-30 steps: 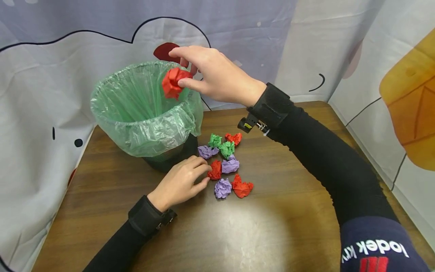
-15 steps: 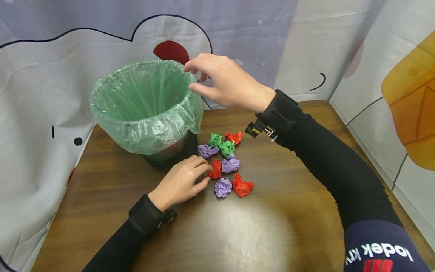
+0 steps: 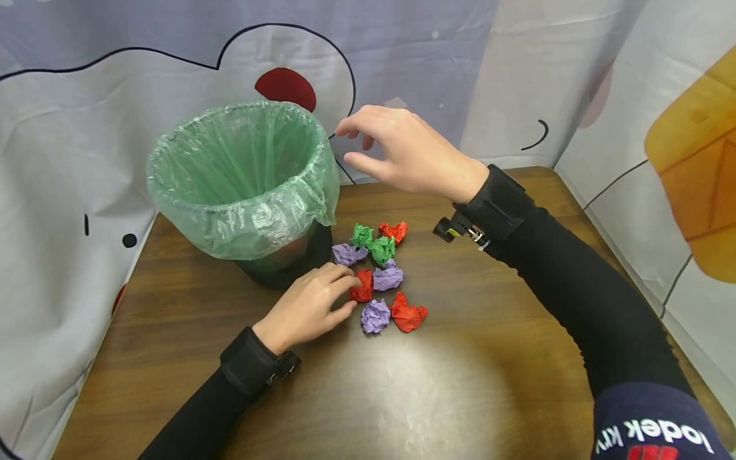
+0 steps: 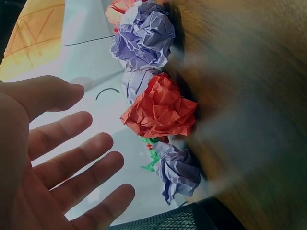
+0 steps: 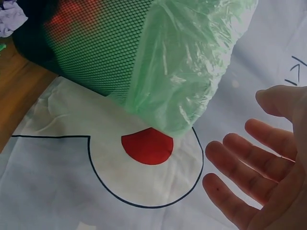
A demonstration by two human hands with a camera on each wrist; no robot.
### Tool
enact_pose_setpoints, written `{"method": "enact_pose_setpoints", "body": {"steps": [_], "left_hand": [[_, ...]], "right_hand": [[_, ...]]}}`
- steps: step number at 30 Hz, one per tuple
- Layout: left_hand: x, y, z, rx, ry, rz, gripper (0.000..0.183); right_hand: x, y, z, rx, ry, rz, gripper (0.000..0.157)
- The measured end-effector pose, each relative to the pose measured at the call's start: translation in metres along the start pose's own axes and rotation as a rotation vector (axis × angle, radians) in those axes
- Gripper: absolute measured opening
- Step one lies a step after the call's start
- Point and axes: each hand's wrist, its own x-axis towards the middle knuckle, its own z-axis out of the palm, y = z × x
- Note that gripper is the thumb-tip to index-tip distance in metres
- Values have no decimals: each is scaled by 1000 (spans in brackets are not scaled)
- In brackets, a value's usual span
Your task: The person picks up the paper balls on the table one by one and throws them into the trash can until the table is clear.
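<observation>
My left hand (image 3: 310, 305) hovers low over the table beside a red crumpled paper ball (image 3: 362, 285). In the left wrist view a gap separates its loosely spread fingers from that red ball (image 4: 160, 108), and nothing is held. My right hand (image 3: 411, 150) is raised in the air just right of the bin, relaxed and holding nothing. The dark mesh bin (image 3: 287, 259) carries a green plastic liner (image 3: 247, 220) folded over its rim. Through the mesh in the right wrist view, a red blur (image 5: 74, 19) shows inside the bin.
Several crumpled paper balls lie clustered right of the bin: purple (image 3: 375, 316), green (image 3: 382, 250) and red (image 3: 409, 312). The wooden table (image 3: 368, 396) meets a printed curtain (image 3: 414, 57) at the back and sides.
The red paper ball in my right hand has dropped into the bin. That hand has since moved right and down, away from the rim. My left hand has stayed put.
</observation>
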Motion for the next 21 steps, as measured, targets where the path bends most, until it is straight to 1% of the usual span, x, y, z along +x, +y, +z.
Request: {"method": "enact_pose_setpoints", "body": {"steps": [8, 14, 21], "left_hand": [[0, -2, -2, 12, -14, -12, 30], [0, -3, -3, -1, -32, -30, 31], [1, -3, -3, 6, -36, -24, 32]], "right_hand": [[-14, 1, 2, 6, 1, 30, 30], [-26, 5, 7, 16, 27, 20, 26], [-43, 9, 12, 25, 36, 5, 23]]}}
